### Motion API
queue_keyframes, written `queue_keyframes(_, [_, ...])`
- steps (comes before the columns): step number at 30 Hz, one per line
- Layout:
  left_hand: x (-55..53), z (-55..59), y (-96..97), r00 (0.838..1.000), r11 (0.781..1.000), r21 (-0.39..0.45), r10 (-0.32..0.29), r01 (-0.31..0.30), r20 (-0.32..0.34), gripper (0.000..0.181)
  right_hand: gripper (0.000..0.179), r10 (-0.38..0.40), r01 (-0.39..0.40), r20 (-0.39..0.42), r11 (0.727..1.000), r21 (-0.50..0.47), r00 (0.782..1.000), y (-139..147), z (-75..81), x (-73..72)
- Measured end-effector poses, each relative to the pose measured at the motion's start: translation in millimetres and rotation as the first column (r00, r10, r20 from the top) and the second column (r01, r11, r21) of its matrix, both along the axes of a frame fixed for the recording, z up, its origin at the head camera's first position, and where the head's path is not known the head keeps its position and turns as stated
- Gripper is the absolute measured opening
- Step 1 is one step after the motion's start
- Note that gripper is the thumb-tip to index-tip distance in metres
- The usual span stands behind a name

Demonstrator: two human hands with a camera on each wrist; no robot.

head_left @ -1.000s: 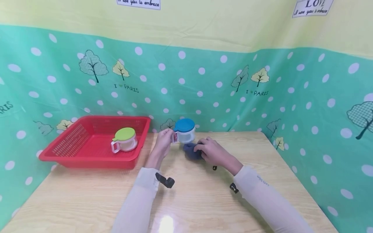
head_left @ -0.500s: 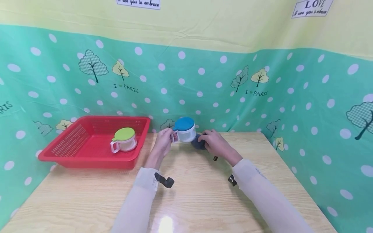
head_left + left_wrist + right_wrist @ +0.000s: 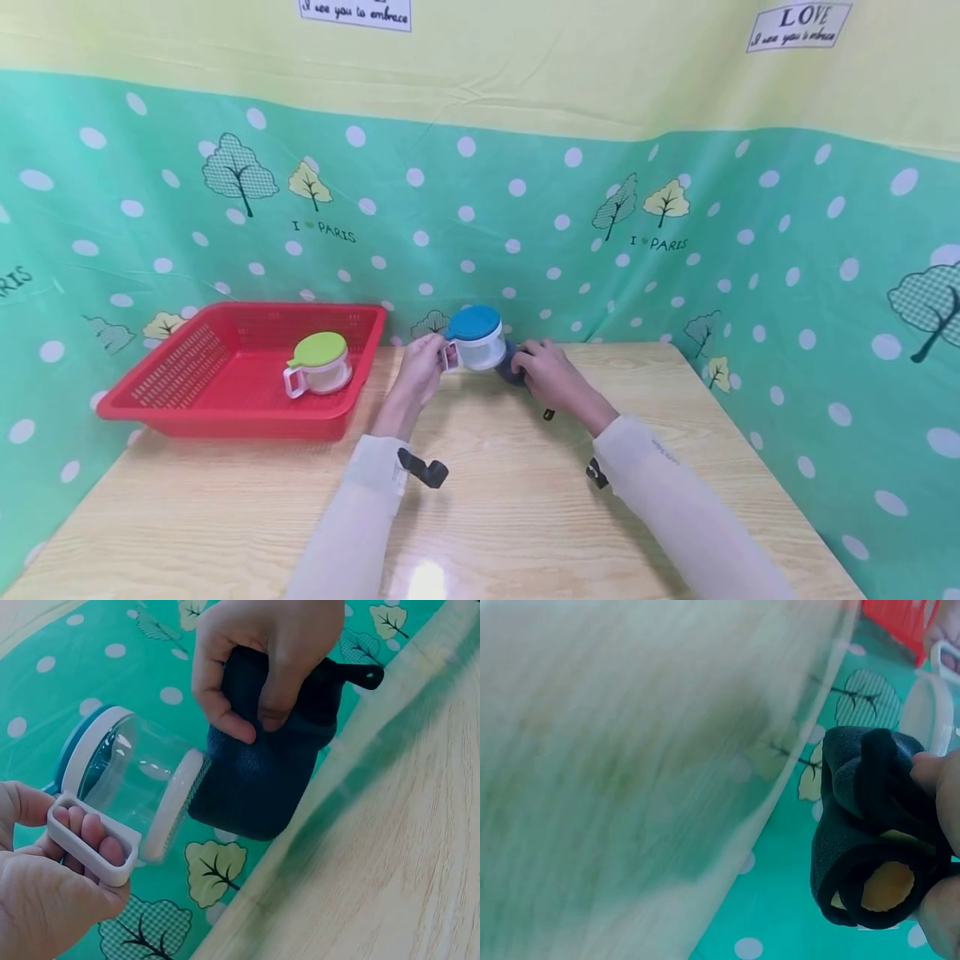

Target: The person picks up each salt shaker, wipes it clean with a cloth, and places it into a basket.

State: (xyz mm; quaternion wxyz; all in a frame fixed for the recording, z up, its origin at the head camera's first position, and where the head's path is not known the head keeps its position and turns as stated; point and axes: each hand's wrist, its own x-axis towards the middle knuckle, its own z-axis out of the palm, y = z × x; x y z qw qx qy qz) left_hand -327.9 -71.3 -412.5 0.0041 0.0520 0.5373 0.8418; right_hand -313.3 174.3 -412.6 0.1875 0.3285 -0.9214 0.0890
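Note:
My left hand (image 3: 422,368) grips the white handle (image 3: 94,841) of a clear jar (image 3: 483,352) with a blue lid (image 3: 474,322). The jar is held tilted above the table's back, its white base (image 3: 174,806) turned toward my right hand. That right hand (image 3: 553,377) pinches a folded dark blue cloth (image 3: 259,780) with a hanging loop (image 3: 367,676). In the left wrist view the cloth's edge meets the jar's base. Seen from the right wrist, the cloth (image 3: 847,795) is bunched into rolled folds, and only some fingers of that hand show.
To the left stands a red plastic basket (image 3: 180,419) with slotted sides. Inside it sits a similar jar (image 3: 327,377) with a green lid. A polka-dot curtain (image 3: 465,237) hangs behind and right of the wooden table (image 3: 495,508).
My right hand has shifted slightly right and up with the cloth, from under the jar's base to beside it. The left hand has kept its grip, the jar tipping a little.

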Motion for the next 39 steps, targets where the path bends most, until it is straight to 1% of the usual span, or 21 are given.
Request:
queue_keyframes(4, [-1.3, 0.2, 0.6, 1.000, 1.000, 0.023, -0.004, 0.004, -0.010, 0.023, 0.018, 0.032, -0.032, 0.012, 0.999, -0.018, 0.999, -11.0, -1.4, 9.7])
queue_keyframes(8, [-1.7, -0.4, 1.6, 1.000, 0.999, 0.045, -0.003, 0.003, 0.000, 0.023, 0.017, 0.082, -0.082, 0.011, 0.996, -0.032, 0.997, -21.3, -4.4, 19.7])
queue_keyframes(11, [-1.5, -0.6, 0.7, 1.000, 0.998, 0.058, 0.005, -0.005, 0.000, 0.022, 0.017, 0.092, -0.092, 0.009, 0.994, -0.055, 0.996, -26.0, -6.1, 24.2])
queue_keyframes(14, [-1.3, 0.0, -0.6, 1.000, 0.998, 0.065, 0.006, -0.006, -0.005, 0.022, 0.018, 0.068, -0.067, -0.001, 0.994, -0.091, 0.998, -26.0, -5.9, 24.4])
queue_keyframes(16, [-0.7, 0.5, -1.1, 1.000, 0.998, 0.066, 0.007, -0.007, -0.004, 0.023, 0.019, 0.038, -0.040, -0.014, 0.994, -0.104, 0.999, -23.1, -5.8, 22.0])
queue_keyframes(20, [1.1, 1.1, -2.3, 1.000, 0.998, 0.056, 0.004, -0.004, -0.006, 0.023, 0.021, -0.021, 0.018, -0.035, 0.995, -0.101, 0.999, -15.5, -4.2, 14.8])
queue_keyframes(23, [1.5, 1.7, -2.1, 1.000, 0.999, 0.050, 0.001, 0.000, -0.014, 0.022, 0.022, -0.047, 0.042, -0.041, 0.994, -0.100, 0.998, -11.9, -2.9, 11.2])
queue_keyframes(26, [1.4, 2.6, -1.1, 1.000, 0.998, 0.057, 0.006, -0.006, -0.012, 0.021, 0.022, -0.034, 0.030, -0.046, 0.996, -0.090, 0.998, -13.2, -4.8, 10.9])
queue_keyframes(29, [0.8, 2.7, -0.7, 1.000, 0.998, 0.067, 0.018, -0.018, -0.002, 0.022, 0.020, 0.010, -0.014, -0.049, 0.997, -0.079, 0.999, -19.0, -8.2, 14.2])
queue_keyframes(33, [-0.7, 2.6, -1.0, 1.000, 0.997, 0.068, 0.031, -0.030, -0.007, 0.022, 0.020, 0.060, -0.063, -0.043, 0.994, -0.088, 0.997, -27.6, -11.4, 20.6])
queue_keyframes(36, [-1.5, 2.2, -1.5, 0.999, 0.997, 0.067, 0.034, -0.034, -0.010, 0.024, 0.020, 0.065, -0.067, -0.029, 0.993, -0.098, 0.997, -29.7, -11.7, 23.4])
queue_keyframes(39, [-0.6, 1.8, -1.7, 1.000, 0.997, 0.067, 0.029, -0.029, 0.001, 0.024, 0.020, 0.041, -0.042, -0.020, 0.994, -0.099, 0.999, -26.3, -10.4, 21.8])
